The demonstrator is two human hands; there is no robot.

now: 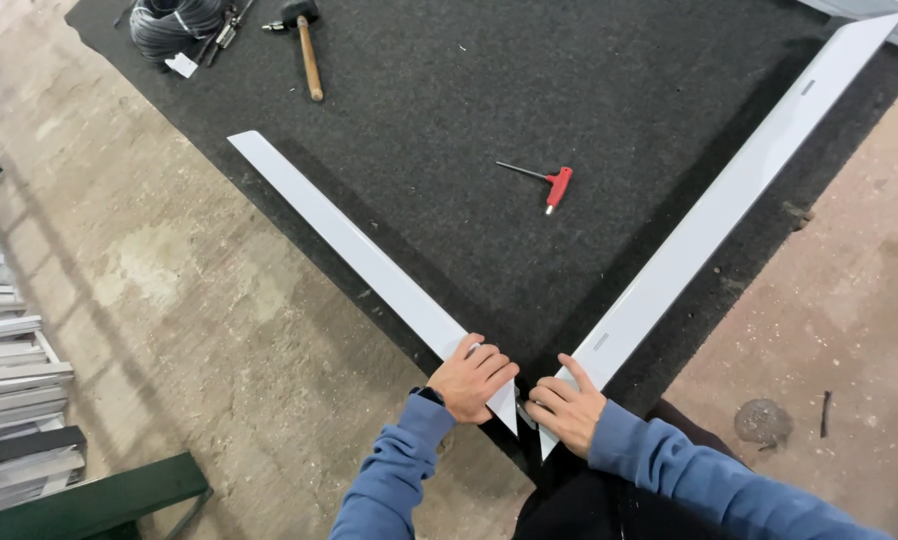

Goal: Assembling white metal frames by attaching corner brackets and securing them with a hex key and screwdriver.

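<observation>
Dark, coarse felt matting [529,100] covers the work surface, with bare stained concrete floor [169,300] around it. At the near corner of the surface, the left hand [472,378] presses down with its fingers [496,372] curled over the mitred end of the left white profile [369,262], while the right hand [567,408] lays bent fingers [544,410] on the pointed end of the right white profile [729,190]. Neither hand is closed around anything; both bear on top. The two cut ends sit just apart, a narrow gap between them. Each profile is a long, flat, glossy strip: the left runs away toward the far left edge, the right toward the far right corner, forming a V opening away from the person. Between them lies a red T-handle hex key [552,184]. Near the far edge rest a wooden-handled mallet [307,45] and a coil of black gasket cord [174,22]. Stacked pale profiles [9,380] lie beyond the left edge.
</observation>
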